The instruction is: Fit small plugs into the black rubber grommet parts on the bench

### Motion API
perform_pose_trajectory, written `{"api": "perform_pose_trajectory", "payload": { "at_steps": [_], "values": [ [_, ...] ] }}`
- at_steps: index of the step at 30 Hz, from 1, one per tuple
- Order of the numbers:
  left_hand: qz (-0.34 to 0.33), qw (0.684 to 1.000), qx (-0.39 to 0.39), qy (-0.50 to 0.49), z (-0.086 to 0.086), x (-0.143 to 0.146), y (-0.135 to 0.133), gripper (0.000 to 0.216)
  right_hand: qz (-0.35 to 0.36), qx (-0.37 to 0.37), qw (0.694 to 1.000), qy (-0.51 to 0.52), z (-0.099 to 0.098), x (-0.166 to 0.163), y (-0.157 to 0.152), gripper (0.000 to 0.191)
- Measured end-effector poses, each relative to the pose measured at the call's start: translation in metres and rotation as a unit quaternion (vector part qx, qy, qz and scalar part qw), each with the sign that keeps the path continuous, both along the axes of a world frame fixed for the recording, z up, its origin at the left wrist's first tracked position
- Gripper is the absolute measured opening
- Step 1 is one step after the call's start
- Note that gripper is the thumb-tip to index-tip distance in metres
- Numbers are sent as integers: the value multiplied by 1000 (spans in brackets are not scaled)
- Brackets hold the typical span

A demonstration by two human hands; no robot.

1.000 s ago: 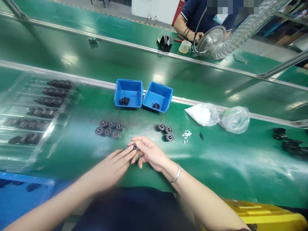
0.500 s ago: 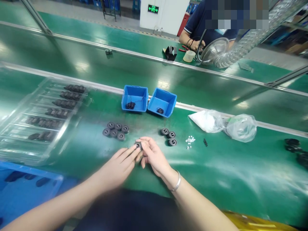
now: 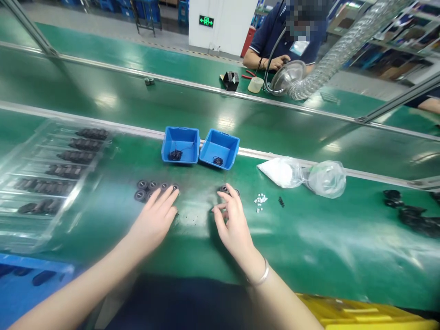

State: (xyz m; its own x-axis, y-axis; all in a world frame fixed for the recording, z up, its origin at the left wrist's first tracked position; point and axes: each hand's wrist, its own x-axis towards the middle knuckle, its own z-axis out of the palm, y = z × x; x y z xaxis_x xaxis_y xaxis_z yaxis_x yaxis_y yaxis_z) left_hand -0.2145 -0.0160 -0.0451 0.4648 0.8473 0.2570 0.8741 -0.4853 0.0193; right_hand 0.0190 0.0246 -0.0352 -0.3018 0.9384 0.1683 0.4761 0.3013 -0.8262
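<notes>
My left hand (image 3: pixel 154 217) lies over a cluster of round black parts with slotted centres (image 3: pixel 140 195), its fingers stretched out. Its fingertips touch or cover the part at the right end of the back row (image 3: pixel 175 187), and some of the front row is hidden under the hand. My right hand (image 3: pixel 235 224) reaches over a smaller group of the same round black parts (image 3: pixel 224 188). Its fingers are apart and curved, with nothing visibly gripped, and they hide most of that group. Small white pieces (image 3: pixel 260 200) and a small black piece (image 3: pixel 281 201) lie to its right.
Two blue bins (image 3: pixel 180 160) with black cables stand behind. Clear trays (image 3: pixel 41 197) of black parts lie left, plastic bags (image 3: pixel 326 178) right. A blue crate (image 3: pixel 34 293) and a yellow crate (image 3: pixel 360 316) flank the near edge. A co-worker (image 3: pixel 264 50) sits across.
My hands were together around one round black part and have separated. The left has moved to the left cluster, where another part now sits in the back row; the right has moved to the right group.
</notes>
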Motion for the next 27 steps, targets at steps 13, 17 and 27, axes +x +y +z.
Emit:
{"api": "perform_pose_trajectory", "payload": {
  "at_steps": [13, 17, 27],
  "values": [
    [109, 886, -241, -380, 20, 0, -29, 17, 150, -55, 987, 5, 3, -15, 0, 33],
    [110, 887, -229, -385, 21, -1, -25, 18, 151, -89, 983, 45, 16, -21, -5, 21],
    [105, 892, -208, -387, 24, 3, -26, 22, 182, -275, 929, 167, 14, -39, -6, 19]
  ]
}}
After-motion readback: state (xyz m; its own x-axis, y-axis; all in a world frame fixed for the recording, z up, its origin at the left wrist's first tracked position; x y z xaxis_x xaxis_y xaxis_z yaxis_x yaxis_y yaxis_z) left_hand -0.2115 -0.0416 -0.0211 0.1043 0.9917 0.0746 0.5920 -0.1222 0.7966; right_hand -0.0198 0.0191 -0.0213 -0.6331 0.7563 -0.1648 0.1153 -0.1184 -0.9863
